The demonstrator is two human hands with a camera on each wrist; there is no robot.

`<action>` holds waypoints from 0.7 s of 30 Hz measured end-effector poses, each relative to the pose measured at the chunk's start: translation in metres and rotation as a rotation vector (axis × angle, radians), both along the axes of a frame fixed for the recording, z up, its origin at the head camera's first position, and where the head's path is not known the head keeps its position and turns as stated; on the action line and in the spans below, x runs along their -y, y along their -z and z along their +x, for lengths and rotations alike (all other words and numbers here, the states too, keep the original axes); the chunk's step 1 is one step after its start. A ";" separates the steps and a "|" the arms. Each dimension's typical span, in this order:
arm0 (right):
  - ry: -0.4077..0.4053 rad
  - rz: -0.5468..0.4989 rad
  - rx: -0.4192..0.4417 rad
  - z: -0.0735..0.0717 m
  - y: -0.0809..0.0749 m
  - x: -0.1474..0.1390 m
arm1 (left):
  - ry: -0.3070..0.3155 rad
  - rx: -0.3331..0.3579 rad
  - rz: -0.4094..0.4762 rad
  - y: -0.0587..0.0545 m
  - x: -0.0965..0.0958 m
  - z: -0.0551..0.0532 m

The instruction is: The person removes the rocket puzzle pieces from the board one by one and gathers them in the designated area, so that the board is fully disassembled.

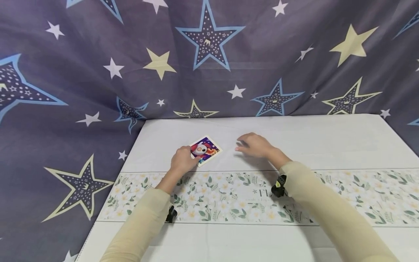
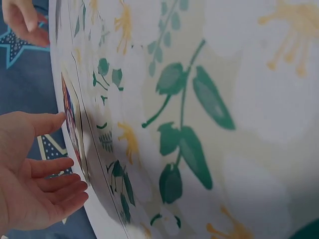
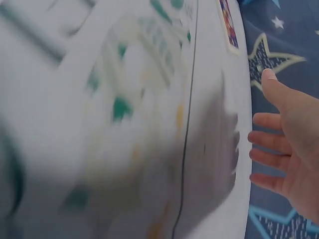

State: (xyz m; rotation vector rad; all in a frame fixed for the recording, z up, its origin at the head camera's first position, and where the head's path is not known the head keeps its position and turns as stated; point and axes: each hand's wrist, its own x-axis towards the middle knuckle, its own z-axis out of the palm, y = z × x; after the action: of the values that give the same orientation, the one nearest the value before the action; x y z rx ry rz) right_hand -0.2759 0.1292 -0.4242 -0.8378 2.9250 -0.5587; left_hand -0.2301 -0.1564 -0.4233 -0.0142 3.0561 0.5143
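Note:
A square picture card [image 1: 207, 150] with a pale border lies on the white tabletop. Its print shows a red and white cartoon figure on purple. At the card's left corner is my left hand [image 1: 184, 159], thumb over the near edge and fingers by the left side. In the left wrist view the fingers [image 2: 57, 184] are loosely extended and spread, with the thumb tip right at the card [image 2: 73, 124]. To the card's right, my right hand [image 1: 254, 145] hovers above the table, holding nothing. The right wrist view shows its fingers [image 3: 271, 142] apart and slightly bent over their shadow.
The table cover [image 1: 327, 142] is white, with a floral band [image 1: 226, 196] running across it. A dark curtain [image 1: 209, 87] printed with stars hangs behind the table and along its left side. Both wrists carry small black devices [image 1: 279, 186] below the sleeves.

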 end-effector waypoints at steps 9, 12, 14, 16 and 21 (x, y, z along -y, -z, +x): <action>-0.157 -0.029 0.053 -0.004 0.008 0.056 | 0.021 0.001 0.047 0.004 -0.003 0.001; -0.197 -0.042 0.063 -0.005 0.012 0.069 | 0.029 -0.008 0.058 0.006 -0.006 0.001; -0.214 -0.056 0.064 -0.007 0.012 0.075 | 0.033 -0.005 0.063 0.005 -0.007 0.000; -0.229 -0.055 0.062 -0.009 0.012 0.080 | 0.039 -0.004 0.058 0.005 -0.008 -0.001; -0.251 -0.048 0.046 -0.013 0.012 0.091 | 0.051 -0.013 0.023 0.004 -0.006 -0.003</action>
State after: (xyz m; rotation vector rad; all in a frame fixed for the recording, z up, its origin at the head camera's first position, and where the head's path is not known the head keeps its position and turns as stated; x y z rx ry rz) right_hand -0.2888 0.0382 -0.4362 -1.1595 2.7172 -0.6193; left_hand -0.2328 -0.1505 -0.4275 0.0678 3.0534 0.5489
